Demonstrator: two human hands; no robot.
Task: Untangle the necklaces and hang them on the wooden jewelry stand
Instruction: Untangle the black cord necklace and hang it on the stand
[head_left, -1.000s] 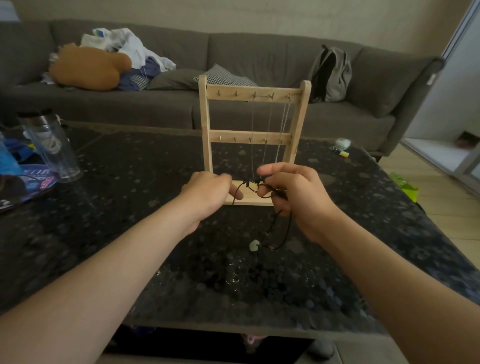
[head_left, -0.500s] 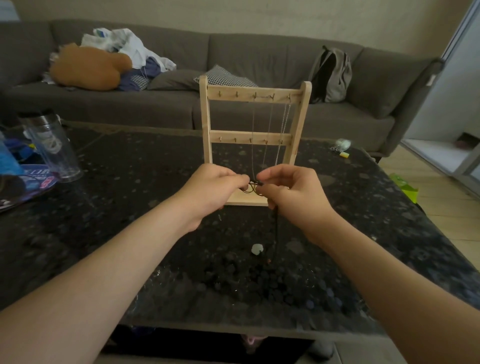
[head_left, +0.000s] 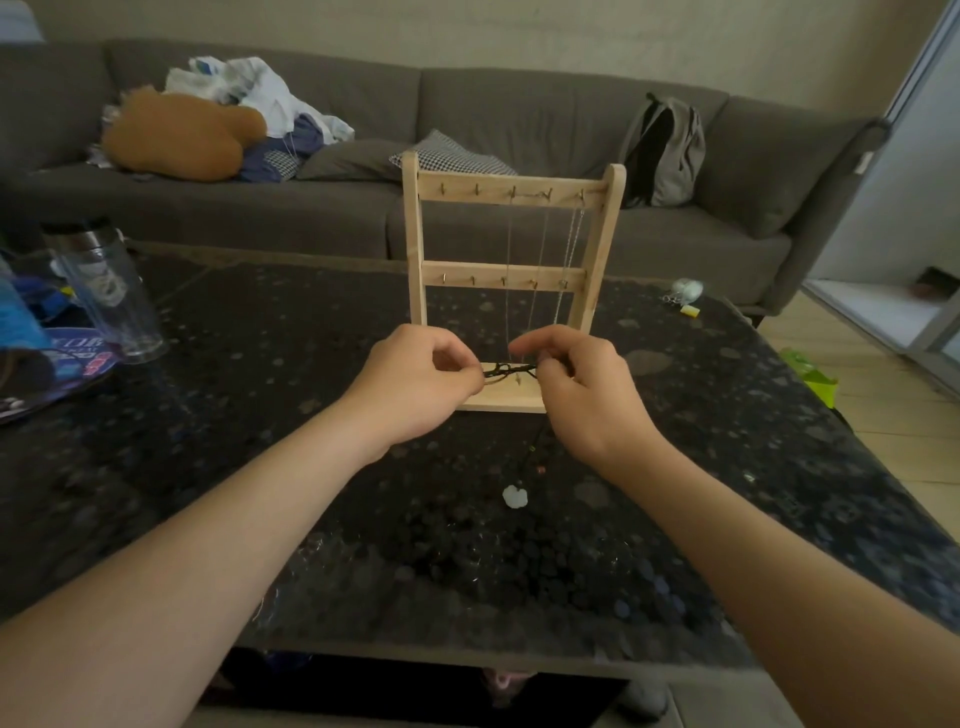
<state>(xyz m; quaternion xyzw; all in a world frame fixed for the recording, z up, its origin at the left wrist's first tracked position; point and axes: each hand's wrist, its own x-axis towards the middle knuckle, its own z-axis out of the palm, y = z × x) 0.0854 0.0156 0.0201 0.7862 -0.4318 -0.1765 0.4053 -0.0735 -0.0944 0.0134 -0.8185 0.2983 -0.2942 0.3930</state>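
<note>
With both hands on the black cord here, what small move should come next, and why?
Probably ease the pinches apart to loosen the tangle: left hand and right hand each pinch the black cord, bunched between them, white pendant hanging below; it looks unready for the wooden stand.

Stand on the table (head_left: 260, 519), sofa (head_left: 519, 119) behind.
The wooden jewelry stand (head_left: 467, 271) is mid-table, with chains (head_left: 540, 249) hanging from its top bar's right-side hooks. Before its base, the left hand (head_left: 415, 384) and right hand (head_left: 587, 395) hold a necklace (head_left: 511, 370) between them. A tumbler (head_left: 104, 291) stands far left.
</note>
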